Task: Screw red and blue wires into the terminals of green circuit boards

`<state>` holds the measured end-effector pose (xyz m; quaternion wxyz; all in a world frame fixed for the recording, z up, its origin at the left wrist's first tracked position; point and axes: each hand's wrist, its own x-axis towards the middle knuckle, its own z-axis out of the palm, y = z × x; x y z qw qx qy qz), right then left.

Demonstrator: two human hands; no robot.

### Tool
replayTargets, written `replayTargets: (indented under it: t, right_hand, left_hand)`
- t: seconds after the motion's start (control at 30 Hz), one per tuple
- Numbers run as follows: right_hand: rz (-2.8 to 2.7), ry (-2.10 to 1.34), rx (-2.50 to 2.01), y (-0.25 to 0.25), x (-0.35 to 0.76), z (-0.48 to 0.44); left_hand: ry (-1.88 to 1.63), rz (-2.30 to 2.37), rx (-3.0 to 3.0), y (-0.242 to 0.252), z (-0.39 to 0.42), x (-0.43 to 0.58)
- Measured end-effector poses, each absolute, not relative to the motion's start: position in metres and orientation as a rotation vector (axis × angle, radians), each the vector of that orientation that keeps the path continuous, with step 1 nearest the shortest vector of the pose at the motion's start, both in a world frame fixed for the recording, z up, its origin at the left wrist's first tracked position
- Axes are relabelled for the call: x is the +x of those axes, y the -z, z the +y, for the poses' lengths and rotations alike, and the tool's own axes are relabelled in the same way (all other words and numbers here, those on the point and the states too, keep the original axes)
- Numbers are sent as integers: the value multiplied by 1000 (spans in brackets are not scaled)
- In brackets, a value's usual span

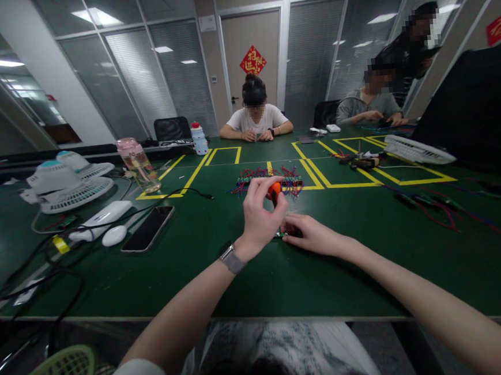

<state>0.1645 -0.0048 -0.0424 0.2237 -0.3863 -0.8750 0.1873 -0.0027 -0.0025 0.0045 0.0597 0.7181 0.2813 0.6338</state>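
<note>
My left hand (259,213), with a watch on its wrist, is closed around the orange and black handle of a screwdriver (275,190). The screwdriver stands nearly upright, its lower end pointing down at a small green circuit board (279,235) on the table. My right hand (308,234) rests low on the table with thumb and fingers pinched at that board's edge. Fingers hide most of the board and the screwdriver's tip. Just beyond my hands lies a row of green circuit boards (294,179) with red and blue wires.
The green table (222,270) carries yellow tape outlines. A phone (148,229), white mouse (114,236), cables, bottle (138,164) and white fans (74,184) are to the left. Tools (365,160), loose wires (438,204) and a keyboard (418,148) lie right. Other people are across the table.
</note>
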Motion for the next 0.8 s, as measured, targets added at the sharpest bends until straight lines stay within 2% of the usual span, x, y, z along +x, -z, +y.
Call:
replayTargets:
  t: [0.8]
  right_hand:
    - [-2417,-514,-1052,42,165,-5]
  left_hand:
    - [-1920,829,2180,-6,-4,-4]
